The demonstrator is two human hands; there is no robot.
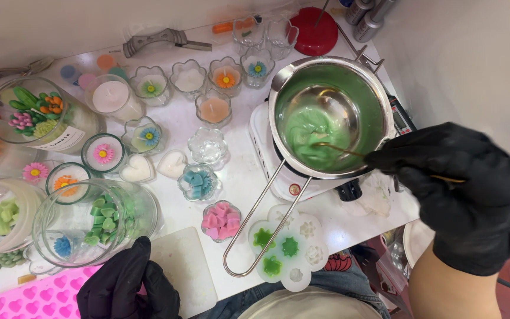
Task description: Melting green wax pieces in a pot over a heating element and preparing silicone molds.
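Right hand (461, 189) pinches a thin stirring stick (340, 149) in the steel melting pot (379, 94) near the bench's right edge; left hand (126, 286), loosely curled, rests at the front edge.

R hand (461, 189), black glove, holds a thin stick (349, 152) w/ tip in green wax inside the steel melting pot (330, 115) on a white hotplate (267, 147). L hand (126, 286), also gloved, rests by a pink heart mold (25, 300) & a glass jar (92, 227) of green wax bits. Flower mold (287, 248) sits below pot's wire handle.

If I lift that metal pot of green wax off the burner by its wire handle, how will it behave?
The metal pot would probably feel front-heavy: its wire handle is long and thin, so it may dip or swing. The green wax looks part liquid and could slosh. The right hand holds a thin stirrer in it, best lifted clear.
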